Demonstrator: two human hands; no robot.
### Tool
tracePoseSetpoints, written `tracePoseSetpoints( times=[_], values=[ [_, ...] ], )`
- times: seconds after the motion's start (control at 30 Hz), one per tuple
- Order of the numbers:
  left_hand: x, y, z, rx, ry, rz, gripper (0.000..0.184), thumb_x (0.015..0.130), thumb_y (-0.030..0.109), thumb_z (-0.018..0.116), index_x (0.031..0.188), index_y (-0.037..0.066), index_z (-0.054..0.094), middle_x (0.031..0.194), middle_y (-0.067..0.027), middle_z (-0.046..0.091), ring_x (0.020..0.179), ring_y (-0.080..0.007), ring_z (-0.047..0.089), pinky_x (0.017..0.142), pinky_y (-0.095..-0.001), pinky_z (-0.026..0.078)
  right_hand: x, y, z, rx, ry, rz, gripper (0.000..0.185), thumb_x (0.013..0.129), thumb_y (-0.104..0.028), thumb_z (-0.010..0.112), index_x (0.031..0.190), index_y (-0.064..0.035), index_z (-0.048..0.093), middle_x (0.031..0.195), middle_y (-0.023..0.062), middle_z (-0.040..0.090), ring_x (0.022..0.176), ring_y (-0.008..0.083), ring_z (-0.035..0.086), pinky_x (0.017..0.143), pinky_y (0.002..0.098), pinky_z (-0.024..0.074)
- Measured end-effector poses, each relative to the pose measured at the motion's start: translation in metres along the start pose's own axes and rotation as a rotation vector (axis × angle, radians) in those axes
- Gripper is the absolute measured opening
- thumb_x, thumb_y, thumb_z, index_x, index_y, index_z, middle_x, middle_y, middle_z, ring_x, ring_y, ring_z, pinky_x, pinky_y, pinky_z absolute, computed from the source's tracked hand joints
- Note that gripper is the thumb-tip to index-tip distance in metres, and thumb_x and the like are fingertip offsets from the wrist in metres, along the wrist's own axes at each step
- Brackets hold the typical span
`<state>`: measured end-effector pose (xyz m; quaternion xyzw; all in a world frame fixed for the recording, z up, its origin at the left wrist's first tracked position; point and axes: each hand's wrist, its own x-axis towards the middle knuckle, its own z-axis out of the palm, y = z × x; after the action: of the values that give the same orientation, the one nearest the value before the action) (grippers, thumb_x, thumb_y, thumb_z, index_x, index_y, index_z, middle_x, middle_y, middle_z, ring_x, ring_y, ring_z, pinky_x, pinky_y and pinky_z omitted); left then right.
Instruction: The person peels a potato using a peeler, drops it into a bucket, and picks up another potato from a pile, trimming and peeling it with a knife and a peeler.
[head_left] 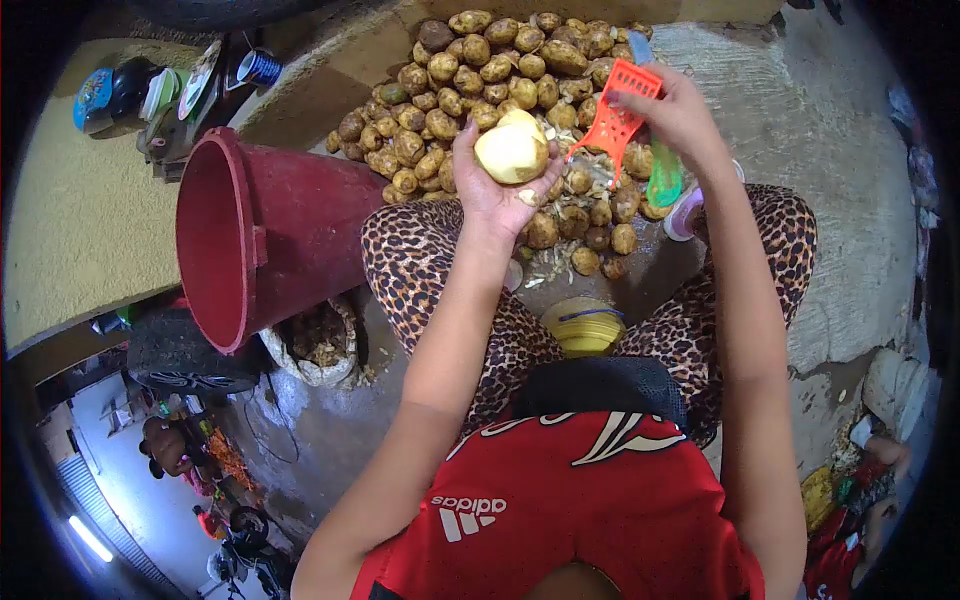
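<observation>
The peeled potato [508, 153], probably firm and slippery, sat left of the orange tool [625, 95], in the left hand's [487, 200] cupped grip, best held around its sides, while the right hand [682, 112] pinched the tool.

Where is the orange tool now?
In the head view, the orange tool is in the right grip, upper right of centre, just right of the partly peeled potato in the left grip.
</observation>
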<state>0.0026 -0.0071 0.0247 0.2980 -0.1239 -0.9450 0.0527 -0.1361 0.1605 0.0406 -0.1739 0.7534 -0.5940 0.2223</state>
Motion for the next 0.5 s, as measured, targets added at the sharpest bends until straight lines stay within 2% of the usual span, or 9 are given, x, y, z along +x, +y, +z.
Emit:
tracePoseSetpoints(
  times=[0.1,0.2,0.3,0.33,0.43,0.5],
  values=[
    [0.003,0.003,-0.006,0.077,-0.053,0.044,0.05,0.078,0.047,0.052,0.107,0.006,0.051,0.094,-0.0117,0.058,0.085,-0.0264,0.057,0.078,-0.0443,0.047,-0.001,0.011,0.018,0.075,-0.052,0.053,0.03,0.07,-0.02,0.071,0.091,-0.0006,0.06,0.067,0.0037,0.061,0.053,0.0081,0.057,0.047,0.0225,0.0466],
    [0.01,-0.003,-0.007,0.074,0.04,0.119,0.045,0.081,0.041,0.052,0.109,0.005,0.051,0.099,-0.0116,0.059,0.091,-0.0261,0.057,0.08,-0.044,0.047,0.0,0.014,0.027,0.092,-0.007,0.015,0.028,0.069,-0.017,0.071,0.088,-0.0003,0.059,0.066,0.0033,0.06,0.056,0.0081,0.057,0.048,0.0232,0.0472],
    [0.012,-0.002,-0.012,0.155,-0.027,0.18,0.041,0.083,0.035,0.05,0.11,0.004,0.049,0.105,-0.0131,0.057,0.098,-0.0281,0.056,0.083,-0.0439,0.046,-0.003,0.009,0.023,0.181,0.074,-0.046,0.026,0.071,-0.017,0.07,0.086,0.0003,0.059,0.067,0.0036,0.06,0.056,0.0088,0.058,0.049,0.0232,0.0478],
    [0.01,-0.001,-0.013,0.185,-0.085,0.186,0.044,0.084,0.033,0.048,0.116,0.002,0.045,0.112,-0.0146,0.054,0.103,-0.0309,0.053,0.092,-0.0492,0.04,-0.005,0.005,0.019,0.203,0.105,-0.045,0.025,0.071,-0.017,0.07,0.086,0.0004,0.059,0.068,0.0039,0.061,0.057,0.009,0.058,0.05,0.0234,0.0481],
    [0.0,-0.001,-0.004,0.205,-0.179,0.131,0.043,0.083,0.03,0.05,0.117,0.004,0.045,0.111,-0.0146,0.054,0.103,-0.031,0.053,0.091,-0.0523,0.039,-0.006,-0.001,0.012,0.226,0.171,-0.07,0.024,0.072,-0.016,0.069,0.086,0.0006,0.059,0.07,0.0046,0.061,0.06,0.0094,0.059,0.051,0.0236,0.0487],
    [-0.003,-0.003,-0.005,0.056,-0.206,0.084,0.043,0.082,0.031,0.052,0.116,0.005,0.045,0.109,-0.0152,0.054,0.1,-0.031,0.054,0.086,-0.0503,0.044,-0.005,0.001,0.013,0.183,0.189,-0.125,0.023,0.073,-0.015,0.068,0.087,0.0005,0.058,0.071,0.0047,0.062,0.062,0.0096,0.06,0.052,0.0234,0.0489]
  ],
)
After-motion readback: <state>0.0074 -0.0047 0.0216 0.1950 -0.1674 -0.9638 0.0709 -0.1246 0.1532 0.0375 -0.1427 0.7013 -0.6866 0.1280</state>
